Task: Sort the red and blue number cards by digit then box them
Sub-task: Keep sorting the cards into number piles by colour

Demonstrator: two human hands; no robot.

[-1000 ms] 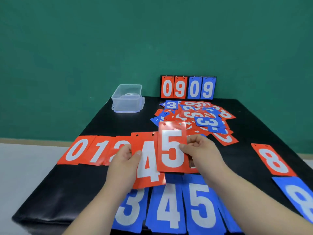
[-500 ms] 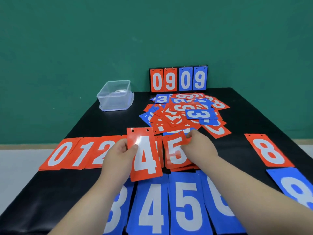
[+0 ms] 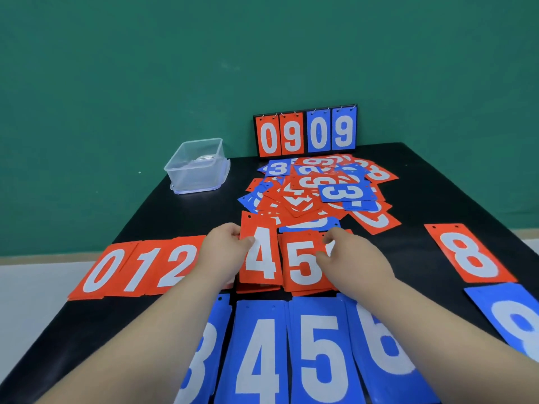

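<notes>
Farthest back on the black table (image 3: 163, 228) stands the scoreboard (image 3: 305, 132), reading 0909. Left of the scoreboard sits a clear plastic box (image 3: 192, 176), open on top, with something pale inside that is too blurred to name. Just in front of the scoreboard lies a loose pile (image 3: 315, 193) of red and blue cards, overlapping so that most digits are cut off.

Further in front of the scoreboard, the left hand (image 3: 224, 249) pinches the left edge of the red 4 card (image 3: 262, 255), which lies over others. The right hand (image 3: 353, 255) has bent fingers on the right edge of the red 5 card (image 3: 300, 263); gripping or only pressing, I cannot tell. Whatever lies under either hand is hidden.

Nearest, well in front of the scoreboard, a blue row (image 3: 259, 354) shows 3, 4, 5 and 6, with both forearms crossing its outer cards. Red 0, 1 and 2 (image 3: 145, 269) lie front-left of the scoreboard, and the red 8 (image 3: 469, 255) front-right.
</notes>
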